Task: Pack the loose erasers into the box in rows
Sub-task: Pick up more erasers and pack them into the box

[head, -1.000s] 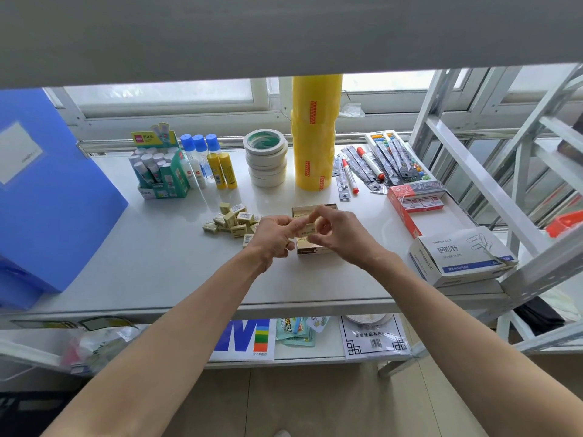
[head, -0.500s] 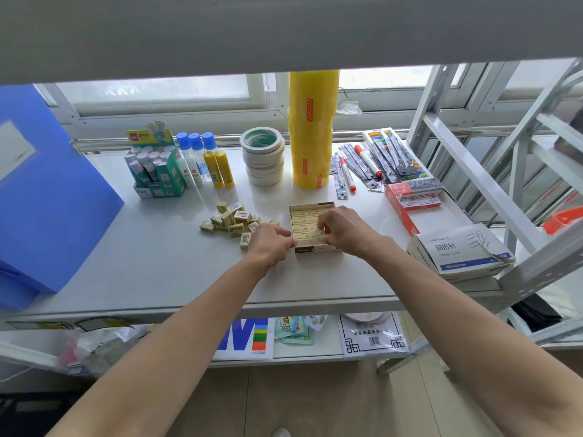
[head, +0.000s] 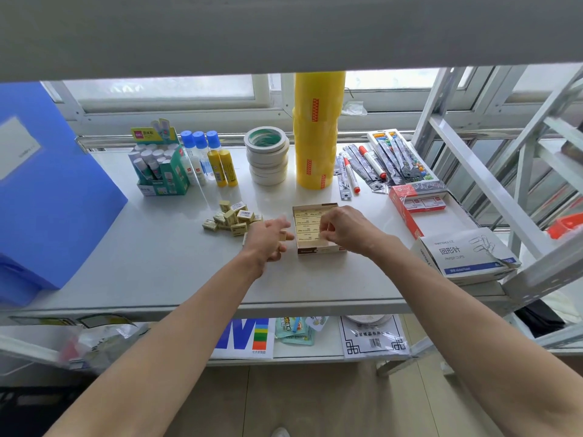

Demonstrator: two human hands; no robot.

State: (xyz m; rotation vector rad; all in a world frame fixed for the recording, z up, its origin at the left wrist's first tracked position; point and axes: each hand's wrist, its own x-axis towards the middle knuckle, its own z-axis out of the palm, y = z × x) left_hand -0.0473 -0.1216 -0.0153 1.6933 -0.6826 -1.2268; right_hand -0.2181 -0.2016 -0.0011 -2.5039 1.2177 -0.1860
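Yellow tape rolls (head: pixel 317 134) stand behind the box (head: pixel 312 230); right hand (head: pixel 347 230) pinches an eraser (head: pixel 325 220), left hand (head: pixel 268 236) another.

White carton (head: pixel 463 257) printed "回形针" and "PAPER CLIPS", green glue-stick display box (head: pixel 164 175) with "deli" logo

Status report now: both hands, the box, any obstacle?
Left hand holds eraser. Right hand over box, fingers curled. Box part-filled. No obstacle.
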